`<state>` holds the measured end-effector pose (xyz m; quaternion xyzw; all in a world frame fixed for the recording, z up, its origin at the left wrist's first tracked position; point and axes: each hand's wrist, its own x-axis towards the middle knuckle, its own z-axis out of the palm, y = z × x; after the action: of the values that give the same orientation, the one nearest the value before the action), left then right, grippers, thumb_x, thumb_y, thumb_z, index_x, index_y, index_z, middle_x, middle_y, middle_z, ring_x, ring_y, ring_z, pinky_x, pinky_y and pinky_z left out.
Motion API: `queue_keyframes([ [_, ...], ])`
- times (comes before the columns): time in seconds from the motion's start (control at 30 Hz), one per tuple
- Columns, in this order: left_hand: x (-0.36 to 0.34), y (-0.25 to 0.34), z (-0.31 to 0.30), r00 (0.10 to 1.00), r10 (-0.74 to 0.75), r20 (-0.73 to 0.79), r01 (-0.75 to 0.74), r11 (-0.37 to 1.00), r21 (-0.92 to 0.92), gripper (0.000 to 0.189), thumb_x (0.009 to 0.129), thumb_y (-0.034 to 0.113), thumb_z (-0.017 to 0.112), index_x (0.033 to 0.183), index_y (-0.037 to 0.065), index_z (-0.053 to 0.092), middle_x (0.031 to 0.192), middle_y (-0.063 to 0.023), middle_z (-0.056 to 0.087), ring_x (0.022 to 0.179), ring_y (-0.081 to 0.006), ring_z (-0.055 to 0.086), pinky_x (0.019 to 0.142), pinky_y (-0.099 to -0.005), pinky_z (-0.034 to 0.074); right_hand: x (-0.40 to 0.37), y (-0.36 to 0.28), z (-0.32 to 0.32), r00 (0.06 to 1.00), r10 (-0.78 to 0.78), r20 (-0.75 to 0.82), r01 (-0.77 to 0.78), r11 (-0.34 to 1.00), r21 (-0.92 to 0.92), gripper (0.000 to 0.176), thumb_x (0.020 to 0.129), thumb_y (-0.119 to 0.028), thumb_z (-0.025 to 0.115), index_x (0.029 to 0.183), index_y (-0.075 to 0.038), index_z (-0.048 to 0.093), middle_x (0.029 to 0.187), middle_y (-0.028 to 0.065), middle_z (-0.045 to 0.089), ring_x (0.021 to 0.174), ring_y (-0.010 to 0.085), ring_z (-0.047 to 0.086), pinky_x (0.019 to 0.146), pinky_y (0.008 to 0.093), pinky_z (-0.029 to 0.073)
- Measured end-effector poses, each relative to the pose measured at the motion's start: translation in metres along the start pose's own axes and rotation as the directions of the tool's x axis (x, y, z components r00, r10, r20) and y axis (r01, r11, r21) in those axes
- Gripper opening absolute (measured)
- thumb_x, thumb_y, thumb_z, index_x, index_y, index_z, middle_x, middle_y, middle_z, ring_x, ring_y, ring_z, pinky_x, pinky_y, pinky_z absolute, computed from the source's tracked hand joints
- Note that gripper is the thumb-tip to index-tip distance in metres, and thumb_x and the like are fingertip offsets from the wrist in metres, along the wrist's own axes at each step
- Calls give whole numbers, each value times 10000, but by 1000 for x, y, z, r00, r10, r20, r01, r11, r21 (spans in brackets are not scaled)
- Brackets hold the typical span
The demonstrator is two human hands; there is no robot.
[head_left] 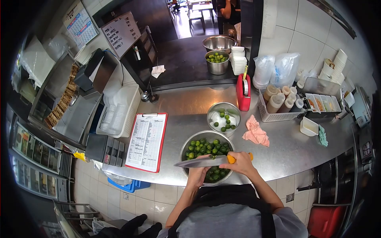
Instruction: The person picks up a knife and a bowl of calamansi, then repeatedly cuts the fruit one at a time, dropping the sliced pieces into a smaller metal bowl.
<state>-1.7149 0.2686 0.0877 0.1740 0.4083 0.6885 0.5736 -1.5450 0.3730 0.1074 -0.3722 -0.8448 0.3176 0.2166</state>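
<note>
If the knife point(200, 162) gripped in our right hand point(241, 162) slips, it may cut our left hand point(197, 175), whose hold we cannot tell.

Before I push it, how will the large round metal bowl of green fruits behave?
Probably heavy: the bowl is piled with small round green fruits. They may roll if it tips, being loose. It could slide: the grey metal counter looks smooth.
</note>
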Motion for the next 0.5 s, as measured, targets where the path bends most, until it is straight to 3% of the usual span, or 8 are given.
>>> queue_keyframes([
  [0.1, -3, 8, 6, 997, -30, -73, 27, 999, -36, 265, 849, 110, 586, 1071, -25, 532, 1044, -120, 593, 922, -184, 605, 765, -300, 533, 0, 4, -6, 996, 47, 71, -45, 999, -22, 632, 619, -666, 644, 559, -47, 525, 519, 146, 523, 531, 332, 555, 503, 404, 406],
  [0.17, 3, 9, -11, 998, -63, -4, 63, 997, -50, 277, 835, 80, 592, 1079, -38, 533, 1004, -128, 609, 856, -185, 623, 727, -300, 550, -3, 5, -6, 991, 53, 119, -53, 999, -5, 617, 661, -650, 625, 572, -44, 548, 517, 138, 526, 532, 314, 563, 510, 395, 406],
  [0.2, 5, 14, -17, 996, -81, 33, 82, 995, -53, 283, 829, 65, 595, 1082, -45, 534, 984, -133, 617, 822, -185, 633, 709, -300, 558, -5, 7, -4, 979, 87, 183, -109, 987, 114, 607, 690, -638, 609, 575, -44, 557, 506, 118, 519, 516, 281, 552, 504, 375, 400],
  [0.23, 9, 23, -21, 998, -68, -8, 68, 994, 87, 254, 821, 77, 607, 1033, -57, 563, 886, -120, 642, 736, -194, 643, 664, -273, 546, -7, 10, -2, 962, 113, 250, -172, 959, 226, 599, 718, -625, 593, 579, -44, 566, 494, 98, 511, 500, 249, 542, 499, 354, 393],
  [0.3, 14, 42, -30, 995, -81, 57, 28, 783, 621, 253, 771, 101, 659, 956, -63, 602, 813, -114, 656, 712, -191, 647, 648, -260, 520, -7, 10, -3, 922, 145, 358, -290, 873, 392, 567, 789, -570, 552, 591, -40, 573, 481, 43, 477, 469, 166, 482, 470, 304, 354],
  [0.37, 12, 61, -21, 982, -153, 107, -25, 462, 887, 251, 732, 111, 689, 907, -54, 619, 781, -120, 658, 714, -187, 647, 646, -264, 508, -8, 4, -9, 879, 166, 448, -397, 773, 494, 529, 872, -484, 504, 607, -32, 569, 478, -26, 423, 437, 65, 384, 425, 245, 287],
  [0.4, 12, 68, -15, 974, -193, 116, -61, 269, 961, 250, 712, 116, 704, 883, -50, 628, 765, -123, 659, 714, -184, 648, 645, -266, 502, -9, 3, -9, 882, 187, 434, -408, 765, 499, 551, 862, -511, 502, 596, -33, 567, 480, -22, 420, 445, 71, 388, 432, 245, 293],
  [0.5, 24, 77, 3, 987, -25, 156, -145, 244, 959, 249, 682, 112, 717, 868, -32, 637, 761, -142, 656, 719, -182, 649, 664, -279, 503, -7, 1, -11, 890, 211, 404, -425, 706, 566, 600, 847, -564, 486, 584, -30, 559, 479, -14, 409, 454, 81, 389, 438, 238, 297],
])
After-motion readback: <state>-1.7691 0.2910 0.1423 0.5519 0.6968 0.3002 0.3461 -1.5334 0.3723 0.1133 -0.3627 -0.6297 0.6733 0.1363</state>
